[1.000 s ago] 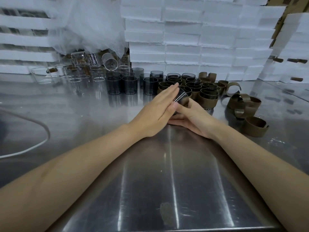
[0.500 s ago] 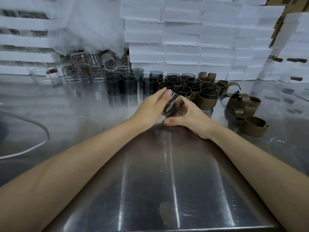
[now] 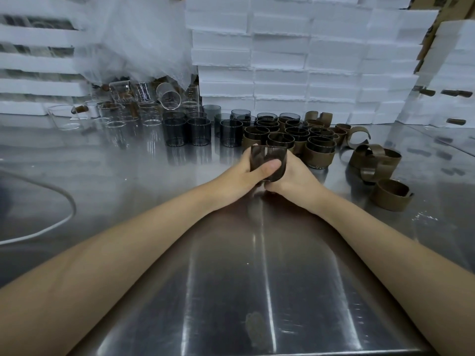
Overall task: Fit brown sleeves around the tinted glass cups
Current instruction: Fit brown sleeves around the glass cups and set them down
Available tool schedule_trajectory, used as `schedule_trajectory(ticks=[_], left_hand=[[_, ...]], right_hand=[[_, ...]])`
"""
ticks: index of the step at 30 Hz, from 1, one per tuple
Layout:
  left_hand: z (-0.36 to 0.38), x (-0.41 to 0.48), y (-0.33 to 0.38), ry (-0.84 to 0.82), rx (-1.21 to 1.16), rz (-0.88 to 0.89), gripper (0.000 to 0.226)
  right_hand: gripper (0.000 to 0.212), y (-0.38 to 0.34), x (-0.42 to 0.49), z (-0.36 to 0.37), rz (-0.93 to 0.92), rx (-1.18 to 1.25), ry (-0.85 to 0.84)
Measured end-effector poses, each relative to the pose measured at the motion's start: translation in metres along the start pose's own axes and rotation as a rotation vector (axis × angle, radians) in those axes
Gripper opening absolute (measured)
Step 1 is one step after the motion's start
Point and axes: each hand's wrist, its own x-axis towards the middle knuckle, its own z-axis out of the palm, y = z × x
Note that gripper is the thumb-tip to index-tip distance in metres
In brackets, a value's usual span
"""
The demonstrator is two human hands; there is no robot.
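Both hands, left hand (image 3: 237, 176) and right hand (image 3: 295, 177), were clamped around one tinted cup (image 3: 268, 160); roughly a dozen sleeved cups (image 3: 290, 136) were done, with bare tinted cups (image 3: 198, 131) and loose sleeves (image 3: 374, 161) left.

Both hands, left (image 3: 240, 176) and right (image 3: 295, 177), cupped together, forearms outstretched.

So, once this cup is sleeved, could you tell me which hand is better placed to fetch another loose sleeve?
Probably the right hand: the loose sleeves lie on its side, away from the left hand.
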Motion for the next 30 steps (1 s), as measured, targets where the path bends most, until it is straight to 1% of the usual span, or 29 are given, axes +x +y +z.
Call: schedule_trajectory(ticks=[1, 3, 6, 8, 11, 13, 14, 16, 17, 19, 20, 21, 22, 24, 26, 29, 30], left_hand=[[0.0, 0.001, -0.002, -0.005, 0.002, 0.005, 0.055], [0.001, 0.002, -0.002, -0.019, -0.014, 0.012, 0.047], [0.001, 0.002, 0.001, 0.017, -0.036, 0.029, 0.058], [0.002, 0.002, 0.002, 0.06, -0.02, 0.053, 0.052], [0.001, 0.003, 0.001, 0.134, -0.07, 0.009, 0.039], [0.0, 0.004, -0.001, 0.19, -0.178, -0.016, 0.038], [-0.002, 0.005, -0.002, 0.242, -0.233, -0.026, 0.038], [-0.005, 0.006, -0.001, 0.333, -0.331, -0.05, 0.041], [-0.006, 0.006, -0.001, 0.345, -0.351, -0.05, 0.044], [-0.004, 0.006, 0.0, 0.327, -0.258, -0.015, 0.041], [-0.003, 0.004, -0.001, 0.312, -0.167, 0.006, 0.035], [-0.001, 0.002, -0.001, 0.294, -0.077, 0.015, 0.028], [0.0, 0.0, -0.001, 0.263, 0.001, 0.012, 0.021], [-0.001, -0.001, -0.005, 0.195, 0.133, 0.008, 0.014], [-0.001, -0.002, -0.004, 0.168, 0.176, 0.028, 0.012], [0.002, -0.005, 0.003, 0.188, 0.098, 0.074, 0.036], [0.003, -0.006, 0.005, 0.188, 0.063, 0.078, 0.035]], right_hand=[[0.042, -0.003, -0.001, 0.001, 0.017, -0.043, 0.002], [0.033, -0.004, -0.003, 0.001, 0.039, -0.141, 0.034], [0.028, -0.005, -0.006, 0.001, 0.029, -0.297, 0.079], [0.026, -0.006, -0.007, 0.001, 0.087, -0.364, 0.105], [0.012, -0.011, -0.006, 0.002, 0.17, -0.393, 0.132], [0.011, -0.013, -0.006, 0.004, 0.176, -0.415, 0.179], [0.011, -0.014, -0.006, 0.005, 0.146, -0.378, 0.216], [0.011, -0.021, -0.006, 0.009, 0.013, -0.254, 0.292], [0.019, -0.026, -0.007, 0.012, -0.061, -0.198, 0.297], [0.053, -0.033, -0.008, 0.019, -0.164, -0.178, 0.2], [0.071, -0.032, -0.009, 0.023, -0.175, -0.205, 0.125], [0.084, -0.031, -0.011, 0.027, -0.158, -0.226, 0.064], [0.093, -0.03, -0.012, 0.03, -0.132, -0.227, 0.032], [0.101, -0.029, -0.012, 0.032, -0.069, -0.194, 0.052], [0.106, -0.029, -0.01, 0.03, -0.001, -0.142, 0.096], [0.11, -0.026, -0.006, 0.023, 0.055, -0.021, 0.118], [0.113, -0.025, -0.005, 0.02, 0.057, 0.03, 0.114]])
